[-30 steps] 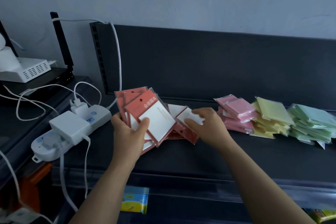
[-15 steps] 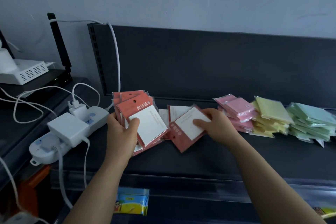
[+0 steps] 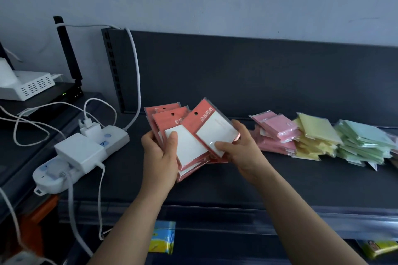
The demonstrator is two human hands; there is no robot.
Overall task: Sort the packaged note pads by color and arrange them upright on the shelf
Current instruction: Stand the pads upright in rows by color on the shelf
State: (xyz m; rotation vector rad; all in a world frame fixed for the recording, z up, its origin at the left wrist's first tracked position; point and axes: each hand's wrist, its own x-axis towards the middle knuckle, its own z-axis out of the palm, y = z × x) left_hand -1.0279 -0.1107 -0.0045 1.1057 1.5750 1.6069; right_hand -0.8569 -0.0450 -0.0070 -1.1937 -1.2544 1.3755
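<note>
My left hand [image 3: 159, 157] grips a fanned stack of red-backed white note pad packs [image 3: 172, 122], held tilted above the dark shelf [image 3: 280, 178]. My right hand [image 3: 241, 148] holds one more red-backed pack [image 3: 215, 129] by its lower edge, pressed against the right side of that stack. To the right, three loose piles lie flat on the shelf: pink packs [image 3: 275, 131], yellow packs [image 3: 314, 135] and green packs [image 3: 364, 142]. Whether any red pack remains on the shelf under my hands is hidden.
A white power strip [image 3: 81, 153] with plugged adapters and cables lies on the shelf's left end. A router and a white box [image 3: 28, 86] sit further left. The dark back panel [image 3: 258, 75] rises behind. Coloured packets [image 3: 161, 236] hang below the shelf's front edge.
My right hand lifted a red-backed pack off the shelf and brought it left against the stack in my left hand. The stack rose slightly.
</note>
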